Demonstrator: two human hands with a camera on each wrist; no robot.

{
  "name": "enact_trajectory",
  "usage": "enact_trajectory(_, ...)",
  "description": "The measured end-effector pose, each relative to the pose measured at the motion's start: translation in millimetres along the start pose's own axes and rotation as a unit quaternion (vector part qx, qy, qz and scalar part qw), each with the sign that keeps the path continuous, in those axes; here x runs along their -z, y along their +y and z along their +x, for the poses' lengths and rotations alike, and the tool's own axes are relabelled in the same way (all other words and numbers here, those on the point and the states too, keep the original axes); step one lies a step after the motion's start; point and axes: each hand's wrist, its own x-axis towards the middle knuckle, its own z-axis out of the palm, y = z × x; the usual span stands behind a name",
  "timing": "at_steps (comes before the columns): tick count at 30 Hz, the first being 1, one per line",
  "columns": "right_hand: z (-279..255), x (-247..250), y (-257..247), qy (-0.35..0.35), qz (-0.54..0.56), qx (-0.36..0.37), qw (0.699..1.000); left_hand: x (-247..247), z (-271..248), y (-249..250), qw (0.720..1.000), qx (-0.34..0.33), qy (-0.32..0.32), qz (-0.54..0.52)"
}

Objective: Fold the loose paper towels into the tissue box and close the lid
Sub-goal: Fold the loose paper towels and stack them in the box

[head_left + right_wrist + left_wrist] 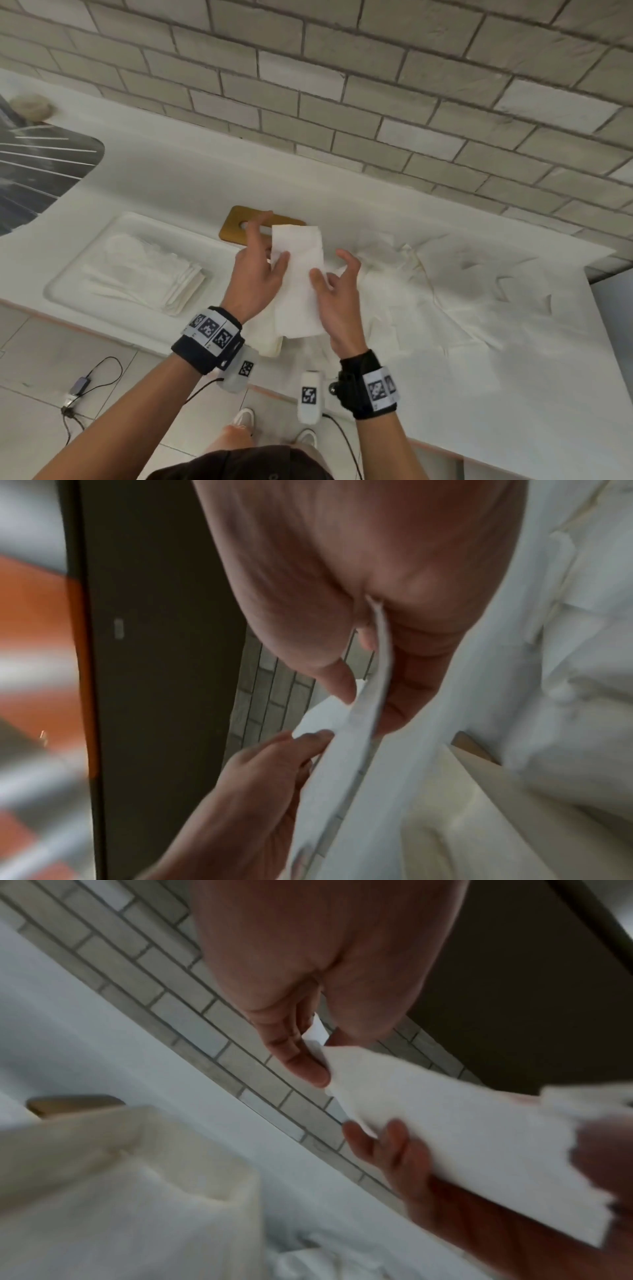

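Grey brick tiles point(342, 68) back a white counter point(479, 342) strewn with loose white paper towels point(462, 291). Above it, the left hand point(255, 274) and right hand point(337, 301) each pinch a folded white paper towel point(298, 274) between thumb and fingers point(301, 1058).

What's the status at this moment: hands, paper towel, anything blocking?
Left hand and right hand both pinch the folded white paper towel, held above the counter. Brown wooden lid lies off, behind. Crumpled loose white towels wait right. Nothing blocking.

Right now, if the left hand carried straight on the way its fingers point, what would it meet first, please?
Probably the wooden lid: the left hand, pinching the folded paper towel, points away from the body toward the tiled wall, and its fingertips overlap the lid. How far above it they are is unclear.
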Motion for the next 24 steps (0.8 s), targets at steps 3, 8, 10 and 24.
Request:
enact_trajectory(3,-15,-16,14,-0.038,-0.091,0.038,0.994,17,10,-25,0.996,-0.003,-0.019,0.09)
enact_trajectory(8,-20,-55,41,-0.103,-0.316,0.03,0.943,39,10,-70,0.971,-0.003,-0.104,0.217)
enact_trajectory(10,-23,-73,46,-0.134,-0.368,0.012,0.92,46,5,-79,0.958,-0.028,-0.093,0.271)
enact_trajectory(24,-14,-28,35,-0.075,-0.346,0.007,0.935,34,-18,-91,0.714,-0.034,-0.415,0.562)
